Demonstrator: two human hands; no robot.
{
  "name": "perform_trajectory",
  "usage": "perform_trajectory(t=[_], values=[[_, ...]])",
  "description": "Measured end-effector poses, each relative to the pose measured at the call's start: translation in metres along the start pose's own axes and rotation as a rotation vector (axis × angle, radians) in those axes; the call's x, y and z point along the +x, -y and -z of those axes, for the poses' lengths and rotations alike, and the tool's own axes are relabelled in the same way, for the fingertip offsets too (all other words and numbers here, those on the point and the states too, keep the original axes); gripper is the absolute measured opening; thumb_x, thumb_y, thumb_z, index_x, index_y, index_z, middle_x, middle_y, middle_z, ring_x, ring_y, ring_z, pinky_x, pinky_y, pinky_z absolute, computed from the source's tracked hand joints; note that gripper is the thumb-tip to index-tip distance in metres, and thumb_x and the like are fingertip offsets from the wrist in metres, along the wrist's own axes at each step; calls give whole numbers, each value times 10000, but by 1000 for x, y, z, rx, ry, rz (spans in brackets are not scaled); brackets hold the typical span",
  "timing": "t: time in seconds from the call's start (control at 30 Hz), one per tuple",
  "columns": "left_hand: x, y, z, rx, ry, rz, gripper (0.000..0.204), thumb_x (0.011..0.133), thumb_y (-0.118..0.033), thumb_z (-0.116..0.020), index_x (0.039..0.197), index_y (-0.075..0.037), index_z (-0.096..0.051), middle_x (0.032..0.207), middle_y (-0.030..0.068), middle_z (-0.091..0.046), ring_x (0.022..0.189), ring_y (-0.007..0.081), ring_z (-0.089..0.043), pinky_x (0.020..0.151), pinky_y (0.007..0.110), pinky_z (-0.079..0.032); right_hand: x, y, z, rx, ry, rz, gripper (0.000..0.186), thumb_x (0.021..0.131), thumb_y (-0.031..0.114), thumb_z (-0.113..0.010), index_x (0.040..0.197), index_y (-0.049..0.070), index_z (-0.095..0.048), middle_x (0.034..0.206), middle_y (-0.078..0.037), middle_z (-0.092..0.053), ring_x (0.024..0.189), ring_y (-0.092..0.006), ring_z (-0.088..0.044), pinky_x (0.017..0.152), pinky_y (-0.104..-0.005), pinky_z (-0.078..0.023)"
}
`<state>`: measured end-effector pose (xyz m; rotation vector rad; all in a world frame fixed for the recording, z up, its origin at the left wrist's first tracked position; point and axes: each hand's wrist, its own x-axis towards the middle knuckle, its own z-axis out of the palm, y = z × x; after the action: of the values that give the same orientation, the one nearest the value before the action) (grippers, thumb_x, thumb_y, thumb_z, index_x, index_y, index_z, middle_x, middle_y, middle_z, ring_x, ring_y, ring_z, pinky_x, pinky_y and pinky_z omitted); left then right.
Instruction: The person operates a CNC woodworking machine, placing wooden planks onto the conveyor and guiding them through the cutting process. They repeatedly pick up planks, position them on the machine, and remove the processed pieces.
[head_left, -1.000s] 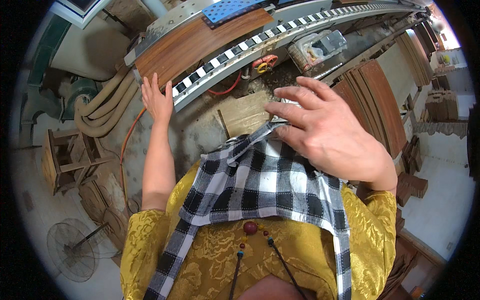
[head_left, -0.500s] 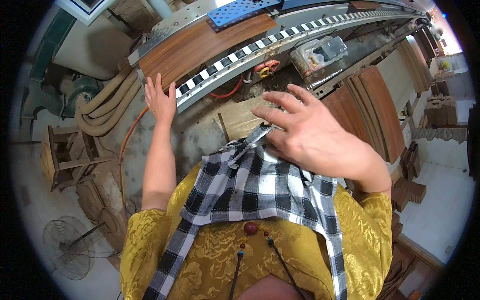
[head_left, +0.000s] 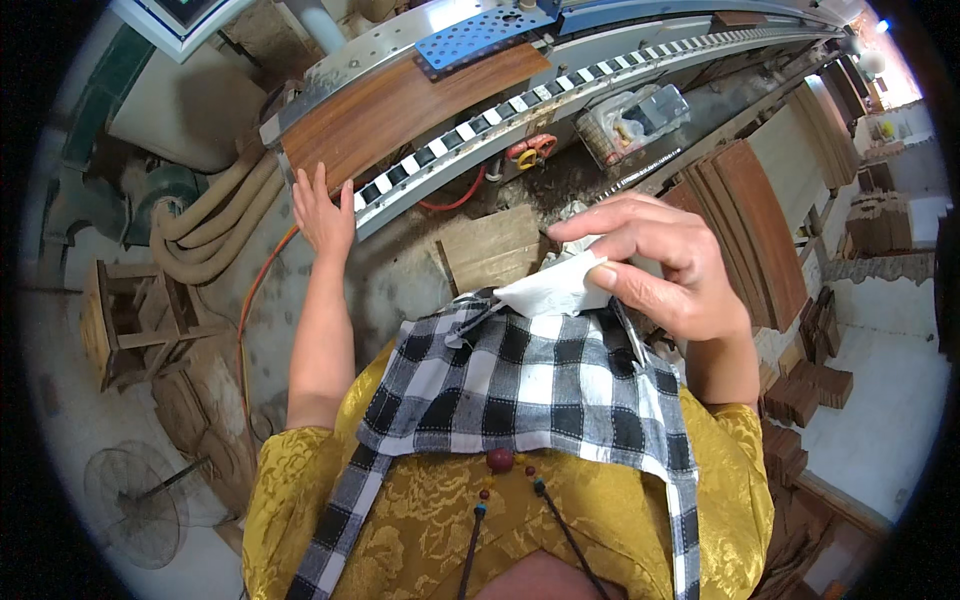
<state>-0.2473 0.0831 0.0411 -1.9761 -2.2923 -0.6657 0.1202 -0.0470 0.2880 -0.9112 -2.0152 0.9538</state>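
Observation:
My left hand [head_left: 324, 214] lies with its fingers outstretched against the near left end of a brown wood-grain board [head_left: 400, 110]. The board rests on the bed of a long machine, under a blue perforated plate [head_left: 478, 36]. Alongside it runs a chain conveyor [head_left: 470, 130] with black and white pads. In front of my chest, my right hand [head_left: 665, 265] pinches a crumpled white tissue [head_left: 556, 286] between thumb and fingers. The tissue hangs just above the top of my black and white checked apron [head_left: 480, 385].
Hoses [head_left: 205, 225] curl beside the machine at left, near a wooden stool [head_left: 140, 315] and a standing fan [head_left: 135, 505]. A clear plastic box [head_left: 632, 122] lies beyond the conveyor. Stacked brown boards [head_left: 745, 225] stand at right. A pale panel [head_left: 490, 245] lies below the conveyor.
My right hand has moved right, away from the apron top, and a white tissue now shows in its fingers. My left hand remains at the board's end.

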Motion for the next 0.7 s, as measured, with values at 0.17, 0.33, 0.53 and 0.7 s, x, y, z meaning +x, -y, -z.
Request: perform_trajectory(t=[0.17,0.33,0.53,0.7], values=[[1,-4,2,3,4,-2,588,876,-449,-518,1380,-175,-383,1472,142,-260,1359,339,-218,1079,496,-197,-6,-4,-13,43,101,0,224,782,138,-677,975,24,-663,1033,-117,-659,928,-232,-620,813,-339,-482],[2,-2,1,24,4,-17,589,877,-450,-517,1379,-174,-384,1473,145,-256,1360,337,-216,1079,495,-197,-9,17,-11,265,-332,-135,191,790,77,-664,944,-35,-663,968,-119,-662,784,-151,-618,671,-267,-494],[-4,-3,3,3,6,26,589,875,-444,-526,1381,-177,-384,1473,148,-257,1362,331,-220,1081,489,-196,-5,68,22,434,-146,462,116,828,186,-604,770,90,-576,722,-42,-553,687,-150,-551,650,-292,-459],[-3,12,-1,-104,37,7,587,871,-438,-541,1381,-188,-389,1478,155,-248,1366,326,-219,1082,492,-189,-26,136,-1,644,-492,212,97,827,105,-606,754,170,-599,873,61,-581,959,-102,-495,846,-219,-387]])
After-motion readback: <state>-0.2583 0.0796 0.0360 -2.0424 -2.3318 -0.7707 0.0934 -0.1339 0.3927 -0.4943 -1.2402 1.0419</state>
